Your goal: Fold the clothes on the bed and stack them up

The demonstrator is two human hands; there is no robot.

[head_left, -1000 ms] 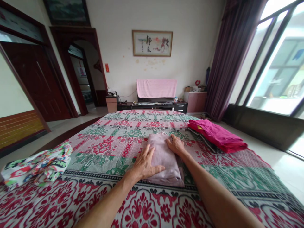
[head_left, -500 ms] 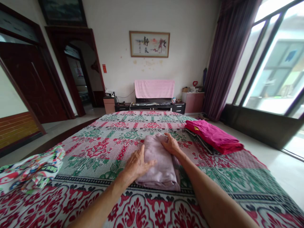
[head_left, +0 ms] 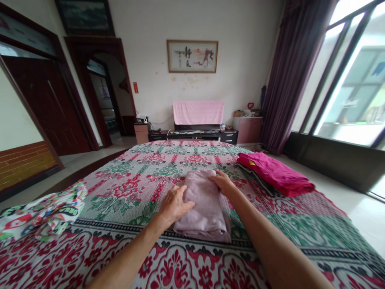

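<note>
A folded pale mauve garment [head_left: 204, 206] lies flat on the patterned bedspread [head_left: 168, 170] before me. My left hand [head_left: 174, 205] rests at its left edge, thumb stretched over the cloth and apart from the fingers. At the far right corner, my right hand [head_left: 224, 182] has its thumb and fingers closed about the garment's edge. Its fingertips are partly hidden. The garment's near end shows several stacked layers. What kind of garment it is, the folds do not show.
To the right sits a folded pile with bright pink clothing [head_left: 275, 172] on top and dark cloth beneath. A crumpled white garment with colourful prints [head_left: 45, 214] lies at the left. Beyond the bed, a pink towel [head_left: 198, 112] drapes over a screen on a low cabinet [head_left: 230, 137].
My right hand has shifted slightly outward to the garment's far right corner, and its fingers have drawn in. The left thumb has pulled back a little. The view has turned slightly left.
</note>
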